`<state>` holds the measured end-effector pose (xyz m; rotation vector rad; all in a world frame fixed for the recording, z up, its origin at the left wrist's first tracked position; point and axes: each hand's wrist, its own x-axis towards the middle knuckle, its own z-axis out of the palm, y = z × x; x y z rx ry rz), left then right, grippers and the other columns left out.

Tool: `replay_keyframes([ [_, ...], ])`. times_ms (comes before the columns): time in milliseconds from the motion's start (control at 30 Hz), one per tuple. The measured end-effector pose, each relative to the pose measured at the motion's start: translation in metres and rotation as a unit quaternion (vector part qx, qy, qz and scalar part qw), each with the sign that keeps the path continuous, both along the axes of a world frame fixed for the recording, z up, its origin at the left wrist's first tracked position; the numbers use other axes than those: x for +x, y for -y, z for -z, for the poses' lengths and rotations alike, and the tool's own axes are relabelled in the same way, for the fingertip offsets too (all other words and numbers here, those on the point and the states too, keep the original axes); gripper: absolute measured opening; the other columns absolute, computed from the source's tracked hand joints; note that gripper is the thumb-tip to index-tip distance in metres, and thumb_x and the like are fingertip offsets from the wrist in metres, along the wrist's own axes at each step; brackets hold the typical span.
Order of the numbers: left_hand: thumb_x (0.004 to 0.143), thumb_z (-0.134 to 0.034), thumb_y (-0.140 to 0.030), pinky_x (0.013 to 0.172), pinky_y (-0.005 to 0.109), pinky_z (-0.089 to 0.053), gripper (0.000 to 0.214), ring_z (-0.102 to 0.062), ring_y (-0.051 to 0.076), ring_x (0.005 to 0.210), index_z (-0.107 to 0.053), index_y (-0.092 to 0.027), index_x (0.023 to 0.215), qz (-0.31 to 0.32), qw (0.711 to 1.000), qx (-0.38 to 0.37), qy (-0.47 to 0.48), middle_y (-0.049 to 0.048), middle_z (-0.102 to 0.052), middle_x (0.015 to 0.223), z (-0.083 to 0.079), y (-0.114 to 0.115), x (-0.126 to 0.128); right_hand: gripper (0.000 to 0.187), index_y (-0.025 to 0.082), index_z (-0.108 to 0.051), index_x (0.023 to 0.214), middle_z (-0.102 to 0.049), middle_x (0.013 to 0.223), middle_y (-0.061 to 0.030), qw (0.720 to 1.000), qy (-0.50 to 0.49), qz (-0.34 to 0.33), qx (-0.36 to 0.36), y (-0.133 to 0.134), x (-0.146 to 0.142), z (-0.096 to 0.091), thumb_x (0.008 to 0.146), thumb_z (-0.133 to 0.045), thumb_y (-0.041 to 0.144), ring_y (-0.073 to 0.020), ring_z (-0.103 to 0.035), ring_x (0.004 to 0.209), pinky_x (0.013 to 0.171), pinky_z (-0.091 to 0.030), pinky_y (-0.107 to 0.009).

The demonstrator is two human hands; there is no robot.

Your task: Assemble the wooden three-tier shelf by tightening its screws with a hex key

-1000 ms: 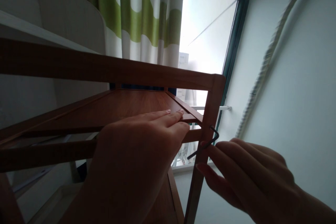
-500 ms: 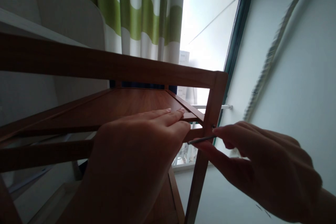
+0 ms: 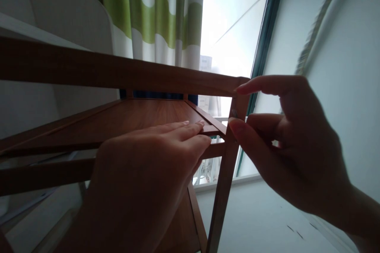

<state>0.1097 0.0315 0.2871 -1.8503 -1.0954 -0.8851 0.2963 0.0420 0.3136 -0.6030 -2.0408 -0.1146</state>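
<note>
My left hand (image 3: 148, 166) lies flat along the front edge of the brown wooden shelf (image 3: 157, 108), its fingers stretched toward the right corner post (image 3: 227, 170). At that post, my right hand (image 3: 287, 138) has its thumb and index finger spread apart. The index fingertip touches the top corner of the frame, and the thumb tip is at the post's face. Just above the thumb a small bit of a thin metal rod (image 3: 234, 113), perhaps a hex key, shows against the post. The rest of the rod is hidden or too foreshortened to make out.
The frame's top rail (image 3: 133, 73) runs across above my left hand, and a lower rail (image 3: 44, 174) passes beneath it. Behind stand a green-and-white curtain (image 3: 166, 19) and a window (image 3: 234, 19). A ribbed hose (image 3: 317, 27) hangs along the right wall.
My right index finger has lifted off the rod and moved up to the frame's top corner. The rod no longer points left across the post. My left hand stays on the shelf.
</note>
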Motion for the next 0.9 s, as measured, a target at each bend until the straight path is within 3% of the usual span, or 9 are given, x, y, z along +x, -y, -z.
replay_keyframes([
  [100, 0.079, -0.060, -0.034, 0.054, 0.031, -0.042, 0.023, -0.066, 0.020, 0.079, -0.064, -0.034, 0.102, 0.016, 1.000, -0.018, 0.001, -0.0093, -0.071, 0.094, -0.0014, -0.0003, 0.0012, 0.028, 0.025, -0.037, 0.114, -0.059, 0.080, 0.0006, 1.000, -0.017, -0.001, -0.021, -0.0002, 0.0012, -0.0002, 0.090, -0.047, 0.017, -0.0075, -0.051, 0.048, 0.033, -0.034, -0.020],
  [233, 0.079, -0.059, -0.038, 0.048, 0.029, -0.037, 0.018, -0.065, 0.019, 0.070, -0.066, -0.033, 0.094, -0.008, 1.000, -0.009, -0.003, -0.0081, -0.072, 0.088, -0.0030, -0.0003, 0.0025, 0.021, 0.026, -0.038, 0.110, -0.053, 0.058, 0.0074, 0.999, -0.016, -0.015, -0.043, -0.0007, 0.0031, -0.0004, 0.092, -0.044, 0.018, -0.0054, -0.040, 0.038, 0.030, -0.031, -0.018],
  [367, 0.075, -0.063, -0.040, 0.048, 0.027, -0.035, 0.015, -0.065, 0.019, 0.071, -0.066, -0.033, 0.088, -0.002, 1.000, 0.013, -0.008, -0.0085, -0.071, 0.092, -0.0025, 0.0001, 0.0024, 0.016, 0.025, -0.041, 0.108, -0.052, 0.054, 0.0075, 0.999, -0.024, 0.003, -0.048, -0.0017, 0.0050, -0.0004, 0.093, -0.039, 0.018, -0.0069, -0.044, 0.040, 0.032, -0.035, -0.017],
  [533, 0.079, -0.060, -0.041, 0.050, 0.028, -0.034, 0.022, -0.064, 0.020, 0.075, -0.063, -0.035, 0.100, -0.002, 1.000, 0.006, -0.010, -0.0092, -0.071, 0.094, -0.0006, 0.0001, 0.0006, 0.013, 0.023, -0.047, 0.099, -0.050, 0.047, 0.0088, 0.996, -0.054, 0.012, -0.063, -0.0030, 0.0050, -0.0003, 0.092, -0.040, 0.015, -0.0052, -0.041, 0.031, 0.026, -0.032, -0.014],
  [700, 0.079, -0.061, -0.034, 0.049, 0.028, -0.034, 0.027, -0.064, 0.019, 0.072, -0.062, -0.034, 0.106, -0.002, 1.000, 0.007, -0.007, -0.0078, -0.071, 0.093, 0.0008, -0.0023, 0.0003, 0.020, 0.018, -0.052, 0.091, -0.053, 0.048, 0.0088, 0.993, -0.093, -0.023, -0.076, -0.0034, 0.0029, -0.0009, 0.089, -0.038, 0.004, -0.0026, -0.046, 0.032, 0.030, -0.038, -0.008],
  [900, 0.075, -0.065, -0.036, 0.046, 0.028, -0.032, 0.027, -0.064, 0.020, 0.065, -0.063, -0.035, 0.102, 0.004, 1.000, 0.014, -0.011, -0.0078, -0.072, 0.091, -0.0006, -0.0023, 0.0004, 0.020, 0.018, -0.053, 0.089, -0.055, 0.048, 0.0087, 0.982, -0.149, -0.052, -0.107, -0.0057, 0.0009, 0.0037, 0.090, -0.038, 0.005, -0.0047, -0.050, 0.031, 0.030, -0.042, -0.010],
])
